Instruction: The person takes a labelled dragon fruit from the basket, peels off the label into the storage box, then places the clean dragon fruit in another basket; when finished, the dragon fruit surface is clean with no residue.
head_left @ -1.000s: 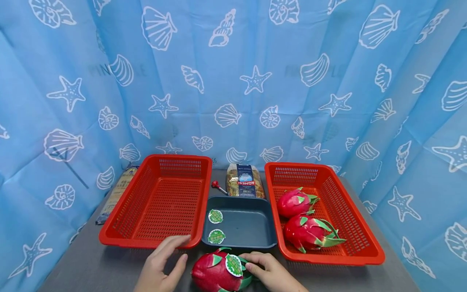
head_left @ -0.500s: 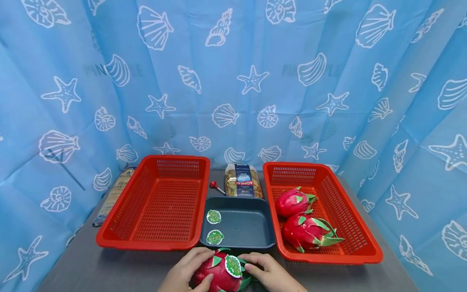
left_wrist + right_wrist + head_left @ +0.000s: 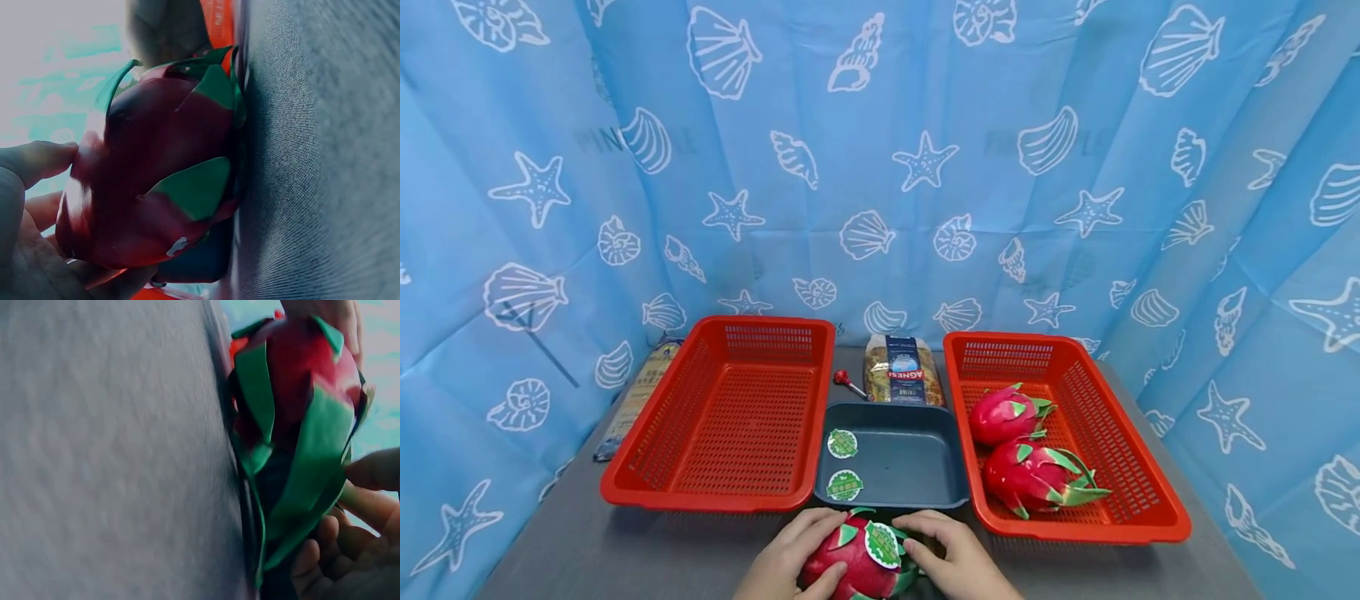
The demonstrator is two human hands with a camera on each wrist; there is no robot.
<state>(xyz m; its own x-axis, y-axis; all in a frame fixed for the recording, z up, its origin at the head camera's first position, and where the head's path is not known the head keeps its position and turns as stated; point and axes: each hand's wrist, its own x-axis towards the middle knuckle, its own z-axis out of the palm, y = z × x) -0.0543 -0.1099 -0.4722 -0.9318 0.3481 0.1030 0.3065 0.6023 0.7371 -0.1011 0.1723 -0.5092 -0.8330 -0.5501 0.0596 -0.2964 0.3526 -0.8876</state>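
A red dragon fruit (image 3: 847,560) with green leaf tips lies on its side at the front of the table, a round green-and-white sticker (image 3: 882,545) on its upper face. My left hand (image 3: 793,554) grips its blunt end, thumb on the near side and fingers over the far side. At the leafy end, my right hand (image 3: 953,550) pinches the fruit by its leaves. From the right wrist, thumb and fingers show at the edge of a long green leaf (image 3: 322,431). In the left wrist view the dragon fruit (image 3: 150,144) stays close to the grey cloth.
Behind the fruit stands a dark blue tray (image 3: 910,467) with two more stickers (image 3: 842,444) at its left. A red basket (image 3: 718,502) flanks it left; another (image 3: 1075,532) at right holds two dragon fruits (image 3: 1033,477). A pasta bag (image 3: 904,371) and lollipop (image 3: 847,382) lie behind.
My left hand has come in from the left and taken hold of the dragon fruit's blunt end. The right hand stays at the leafy end.
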